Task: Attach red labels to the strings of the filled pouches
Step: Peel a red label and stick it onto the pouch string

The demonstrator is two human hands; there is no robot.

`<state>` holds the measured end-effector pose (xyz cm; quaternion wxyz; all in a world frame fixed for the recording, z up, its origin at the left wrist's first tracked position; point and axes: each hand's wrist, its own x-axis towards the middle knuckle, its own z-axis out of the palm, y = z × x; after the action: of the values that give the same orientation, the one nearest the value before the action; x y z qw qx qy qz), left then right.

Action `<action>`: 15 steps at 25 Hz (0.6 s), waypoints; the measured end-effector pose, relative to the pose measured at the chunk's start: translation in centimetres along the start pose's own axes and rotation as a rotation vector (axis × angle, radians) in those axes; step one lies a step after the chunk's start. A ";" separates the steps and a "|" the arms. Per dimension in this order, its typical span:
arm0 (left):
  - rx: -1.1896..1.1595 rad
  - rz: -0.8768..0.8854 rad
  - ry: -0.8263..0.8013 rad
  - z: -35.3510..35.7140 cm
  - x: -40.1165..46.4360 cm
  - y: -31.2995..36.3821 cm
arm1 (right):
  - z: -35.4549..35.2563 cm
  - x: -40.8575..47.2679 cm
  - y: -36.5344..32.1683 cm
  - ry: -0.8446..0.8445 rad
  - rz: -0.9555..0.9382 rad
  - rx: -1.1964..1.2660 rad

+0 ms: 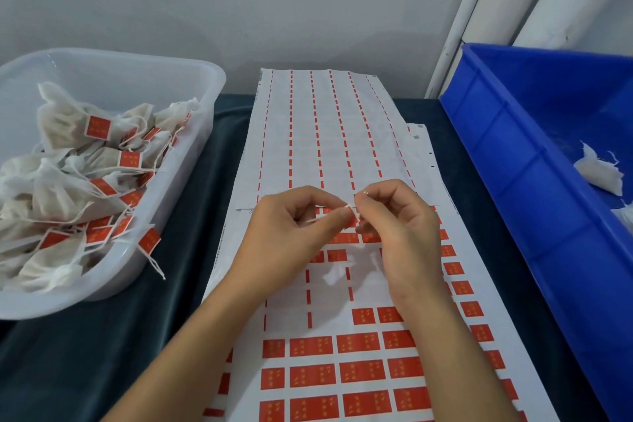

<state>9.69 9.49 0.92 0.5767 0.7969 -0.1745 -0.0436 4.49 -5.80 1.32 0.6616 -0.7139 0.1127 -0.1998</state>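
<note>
Both hands meet above the sheet of red labels (363,373). My left hand (291,229) and my right hand (397,223) pinch a thin white string (349,208) and a small red label (352,221) between their fingertips. A translucent pouch (335,272) seems to hang below the hands, faint against the sheet. The clear tub (205,79) at the left holds several filled white pouches (61,188) with red labels on their strings.
A used label sheet (325,134) with only red strips left lies behind the hands. A blue crate (513,154) stands at the right with a white pouch (599,171) inside. Dark cloth (137,336) covers the table. White pipes (479,10) run up the wall.
</note>
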 end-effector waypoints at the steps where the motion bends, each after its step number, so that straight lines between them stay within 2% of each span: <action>1: -0.051 -0.051 -0.027 -0.3 0.1 0.1 | -0.1 0.1 0.0 -0.015 0.013 0.002; 6: -0.306 -0.252 -0.170 -1.0 0.2 0.5 | -0.4 0.2 -0.1 -0.095 0.055 0.051; 15: -0.330 -0.297 -0.151 -0.9 0.2 0.8 | -0.2 0.2 0.1 -0.092 0.064 0.066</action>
<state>9.96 10.00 2.02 0.6717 0.7032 -0.0883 -0.2157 4.60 -6.09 1.22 0.6952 -0.6962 0.0983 -0.1491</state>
